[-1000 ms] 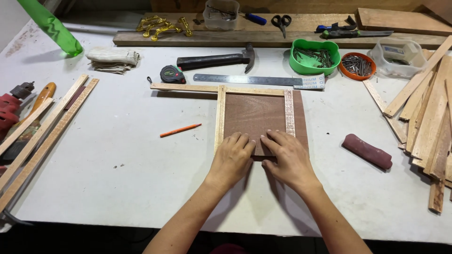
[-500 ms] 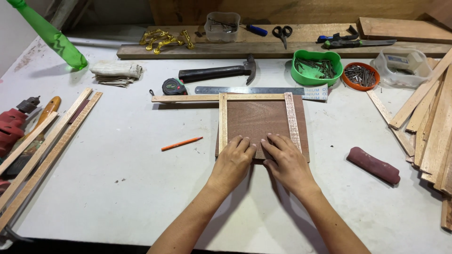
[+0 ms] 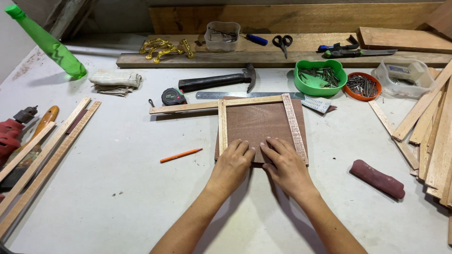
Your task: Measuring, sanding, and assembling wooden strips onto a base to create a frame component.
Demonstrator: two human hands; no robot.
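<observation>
Centrally, the grey workbench carries a brown plywood panel, taken as landmark. Three pale wood strips lie on it: a long strip along its far edge, overhanging left; a left strip and a right strip running toward the person.

Left hand: flat, palm down, fingers extended and close together, pressing the panel's near edge; grips nothing. Right hand: same posture, just beside the left, fingertips on the panel near the right strip; grips nothing.

Right of panel: stack of loose wood slats; maroon block near the slats. Left of panel: two long battens and a red drill well apart from it. Beyond panel: steel ruler just past the long strip, black hammer, green bowl of nails, orange dish of nails, tape measure. Orange pencil lies just left of the panel's near corner.
</observation>
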